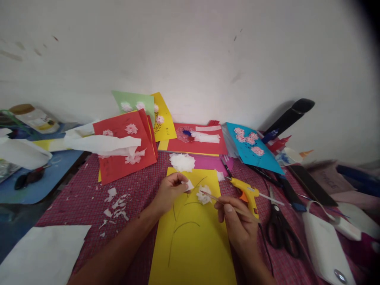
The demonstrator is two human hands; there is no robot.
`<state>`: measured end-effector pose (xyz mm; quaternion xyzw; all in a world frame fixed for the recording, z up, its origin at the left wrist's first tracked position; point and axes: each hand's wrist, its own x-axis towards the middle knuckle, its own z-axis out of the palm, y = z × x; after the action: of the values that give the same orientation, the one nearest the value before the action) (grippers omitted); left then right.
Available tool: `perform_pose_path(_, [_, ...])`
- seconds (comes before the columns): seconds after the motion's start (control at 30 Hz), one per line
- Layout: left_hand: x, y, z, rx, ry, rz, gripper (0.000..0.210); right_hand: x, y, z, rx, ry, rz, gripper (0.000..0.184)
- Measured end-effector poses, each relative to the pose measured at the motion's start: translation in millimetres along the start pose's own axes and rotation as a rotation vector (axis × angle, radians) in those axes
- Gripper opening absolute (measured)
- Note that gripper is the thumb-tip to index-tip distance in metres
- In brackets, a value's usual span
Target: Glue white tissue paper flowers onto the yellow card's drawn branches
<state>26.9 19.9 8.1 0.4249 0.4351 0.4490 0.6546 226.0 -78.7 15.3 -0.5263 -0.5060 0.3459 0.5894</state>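
A sheet of yellow paper [202,245] with thin dark branch lines drawn on it lies in front of me. Near its top sits a flower of crumpled white tissue [204,196]. My left hand [174,189], over the sheet's upper left, pinches a small piece of white tissue paper [189,185] between thumb and fingers. In my right hand [237,221] is a thin stick, perhaps a brush [211,196], held like a pencil with its tip at the tissue flower. A heap of white tissue pieces [182,162] rests just beyond the sheet's top edge.
At right lie a yellow glue gun [244,188], black scissors [280,229] and a white device [328,249]. Red cards [124,130] with flowers stand at back left, a blue card [255,148] at back right. Tissue scraps [118,204] and white paper [44,251] lie at left.
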Motion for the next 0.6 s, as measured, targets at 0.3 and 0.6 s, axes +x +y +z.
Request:
perform_pose_path(0.3, [-5, 4, 14.5, -0.050, 0.009, -0.065, 0.032, -1, 0, -1, 0.010, -0.050, -0.020, 0.020])
perform_pose_path(0.6, [-9, 2, 18.5, -0.100, -0.013, -0.192, 0.034, 0, -7, 0, -0.100, -0.141, 0.003, 0.020])
